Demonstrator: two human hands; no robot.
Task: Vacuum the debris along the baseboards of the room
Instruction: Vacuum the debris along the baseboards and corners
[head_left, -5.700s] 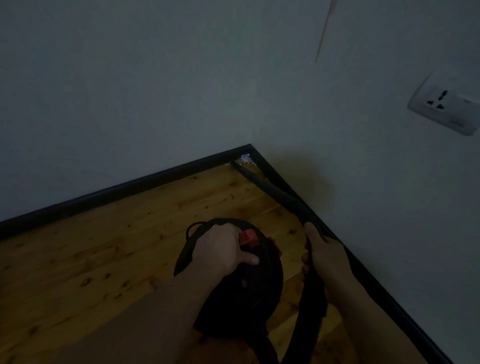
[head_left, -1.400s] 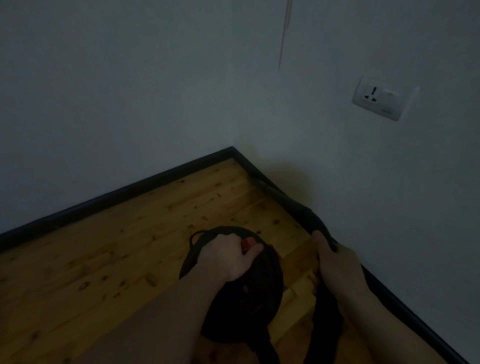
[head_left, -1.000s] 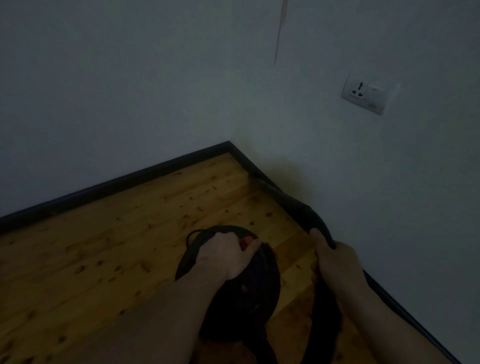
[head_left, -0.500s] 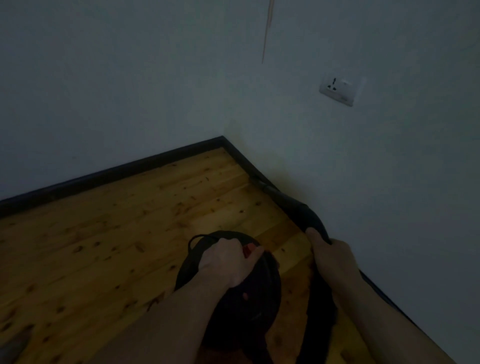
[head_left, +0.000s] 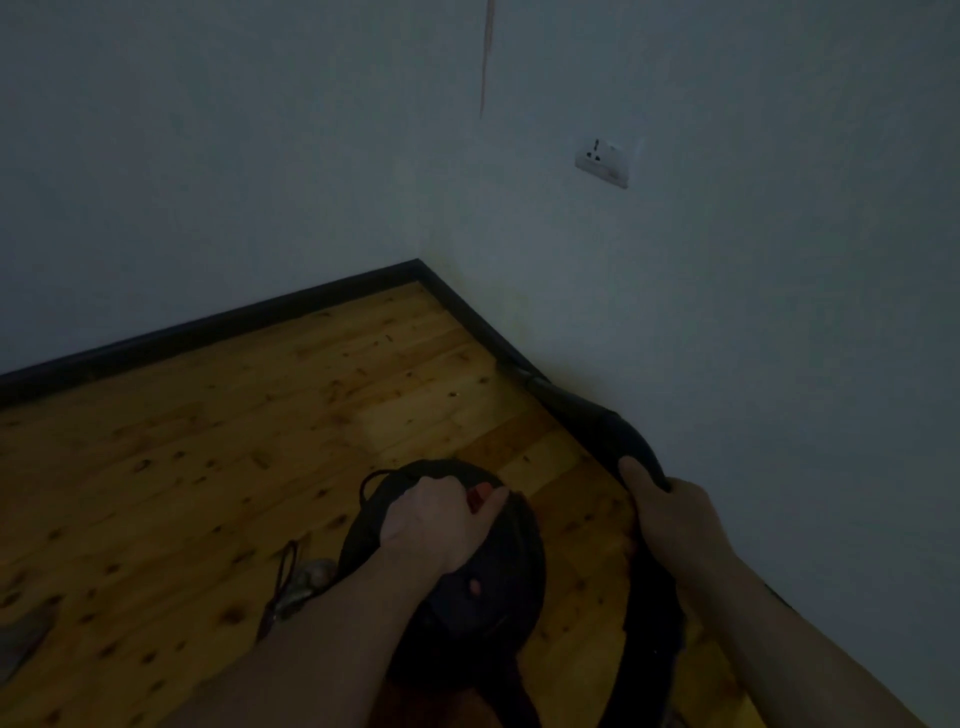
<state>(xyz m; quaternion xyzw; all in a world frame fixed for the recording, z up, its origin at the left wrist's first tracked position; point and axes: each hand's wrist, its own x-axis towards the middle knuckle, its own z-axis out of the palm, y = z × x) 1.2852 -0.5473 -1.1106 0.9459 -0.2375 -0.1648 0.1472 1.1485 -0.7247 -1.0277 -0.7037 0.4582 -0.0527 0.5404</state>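
The left hand (head_left: 441, 525) grips the top of the round vacuum (head_left: 467, 577), likely to drag it along; the right hand (head_left: 670, 525) is wrapped round the hose (head_left: 618, 436), whose nozzle lies against the baseboard (head_left: 467, 312) toward one o'clock, suiting edge cleaning

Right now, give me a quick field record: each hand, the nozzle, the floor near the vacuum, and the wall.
left hand: grips the top handle of the black vacuum body
right hand: grips the black hose wand
nozzle: tip low against the right baseboard, short of the corner
floor: wood floor; a dark cord and a small grey object lie left of the vacuum body
wall: white outlet, nothing plugged in
lighting: dim, fine debris cannot be told
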